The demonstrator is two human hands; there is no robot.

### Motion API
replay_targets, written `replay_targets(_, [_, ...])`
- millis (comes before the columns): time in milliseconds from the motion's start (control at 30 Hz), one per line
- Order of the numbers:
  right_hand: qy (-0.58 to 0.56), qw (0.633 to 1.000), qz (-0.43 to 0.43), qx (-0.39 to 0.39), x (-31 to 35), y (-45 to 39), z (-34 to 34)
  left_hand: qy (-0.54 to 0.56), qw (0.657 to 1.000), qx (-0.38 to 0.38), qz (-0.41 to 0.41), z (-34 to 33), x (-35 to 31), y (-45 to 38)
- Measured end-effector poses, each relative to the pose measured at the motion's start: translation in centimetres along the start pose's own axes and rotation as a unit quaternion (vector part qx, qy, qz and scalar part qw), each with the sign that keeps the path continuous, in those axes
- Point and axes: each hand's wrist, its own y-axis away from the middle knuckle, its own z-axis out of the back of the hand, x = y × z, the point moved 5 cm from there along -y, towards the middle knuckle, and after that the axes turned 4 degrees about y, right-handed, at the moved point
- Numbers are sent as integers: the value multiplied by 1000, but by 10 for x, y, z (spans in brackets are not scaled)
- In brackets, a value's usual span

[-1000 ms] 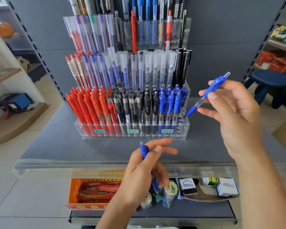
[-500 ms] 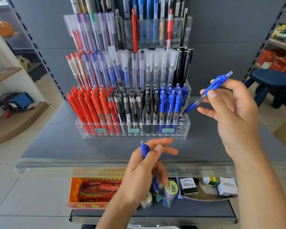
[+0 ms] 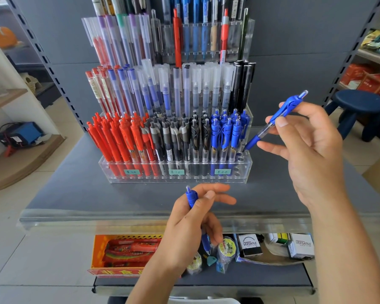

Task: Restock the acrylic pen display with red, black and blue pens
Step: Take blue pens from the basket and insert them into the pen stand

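Looking down, we see the grey shelf (image 3: 75, 194) filling the middle of the view, and at its 12 o'clock stands the acrylic pen display (image 3: 176, 174), its front tier packed with red pens (image 3: 119, 139) toward 9 o'clock, black pens (image 3: 180, 137) in the centre and blue pens (image 3: 226, 132) toward 3 o'clock. Our right hand (image 3: 312, 150), at 3 o'clock, pinches a blue pen (image 3: 274, 121) between thumb and forefinger, the other fingers spread loosely; the pen slants, its tip just at the holes at the display's 3 o'clock end. Our left hand (image 3: 191, 224), at 6 o'clock, grips a second blue pen (image 3: 191, 195) upright against the palm, thumb pressed on it, forefinger and middle finger stretched out straight. Below, at 6 o'clock, an orange box (image 3: 101, 249) sits on a lower shelf.
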Motion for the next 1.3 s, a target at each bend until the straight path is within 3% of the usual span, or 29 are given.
replay_targets(267, [34,999,14,17,0,2,-5,-1,1000,5,-1,0,0,0])
replay_targets(633, [162,982,91,24,4,4,-16,-12,1000,4,2,0,-1,2])
replay_targets(1300, [203,977,60,12,-9,1,-17,-17,1000,7,2,0,-1,2])
